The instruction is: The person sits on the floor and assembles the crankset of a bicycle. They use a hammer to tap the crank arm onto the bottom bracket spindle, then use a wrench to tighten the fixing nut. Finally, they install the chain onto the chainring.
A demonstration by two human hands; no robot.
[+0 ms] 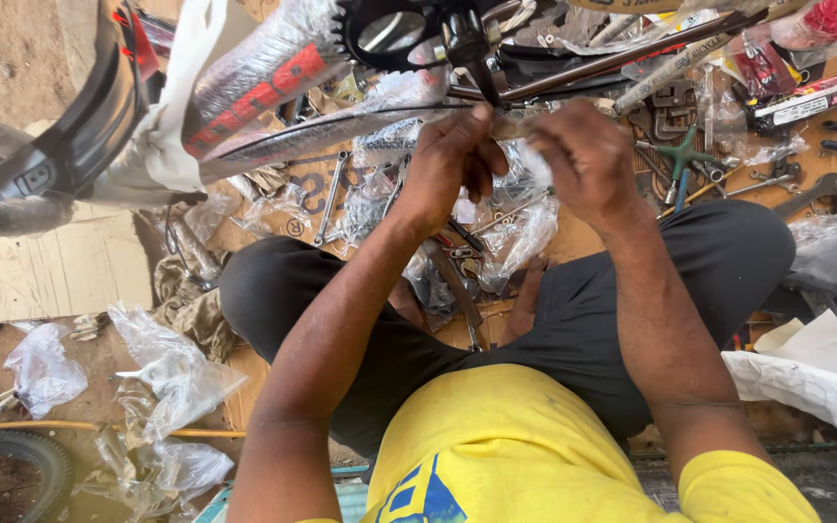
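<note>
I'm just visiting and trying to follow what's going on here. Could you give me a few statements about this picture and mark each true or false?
1. Both hands, left hand and right hand, are raised close together at the bike frame. True.
2. The frame is bare metal. False: it is wrapped in clear plastic.
3. The person wears a yellow shirt. True.
4. Wrenches hang on a wall rack. False: they lie on cardboard on the ground.
5. A chainring shows at the top. True.
</note>
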